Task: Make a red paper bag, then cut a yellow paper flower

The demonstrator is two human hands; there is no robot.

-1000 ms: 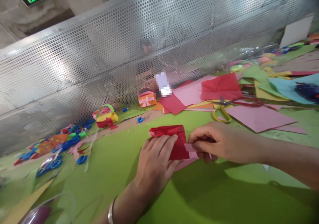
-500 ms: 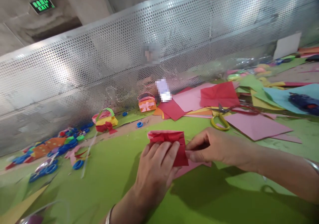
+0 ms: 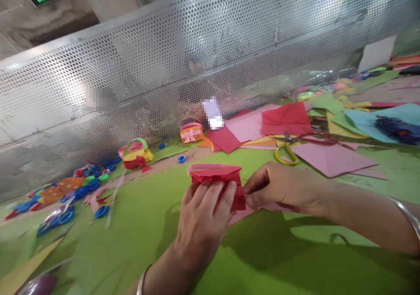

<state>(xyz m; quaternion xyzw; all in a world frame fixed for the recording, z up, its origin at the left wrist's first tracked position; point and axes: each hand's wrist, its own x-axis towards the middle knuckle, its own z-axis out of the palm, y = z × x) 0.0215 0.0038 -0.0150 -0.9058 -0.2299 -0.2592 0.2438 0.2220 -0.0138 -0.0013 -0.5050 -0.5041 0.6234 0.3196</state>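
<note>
The left hand [image 3: 203,216] lies flat on a folded red paper piece [image 3: 218,181] near the middle of the green-covered desk [image 3: 147,225], fingers [image 3: 216,194] spread and pressing its front face. The right hand [image 3: 282,187], at 3 o'clock of the piece, has thumb and forefinger pinched shut on its right edge, where a pink strip [image 3: 259,208] seems to run out beneath; blur makes that join hard to read. The piece's top fold stands slightly raised off the desk. At 1 o'clock lie yellow-handled scissors [image 3: 285,152] beside loose pink and red sheets [image 3: 328,159]. At 11 o'clock stand two small paper baskets [image 3: 136,152], and at 9 o'clock a scatter of blue rings [image 3: 82,192]. A perforated metal screen [image 3: 197,58] backs the desk.
</note>
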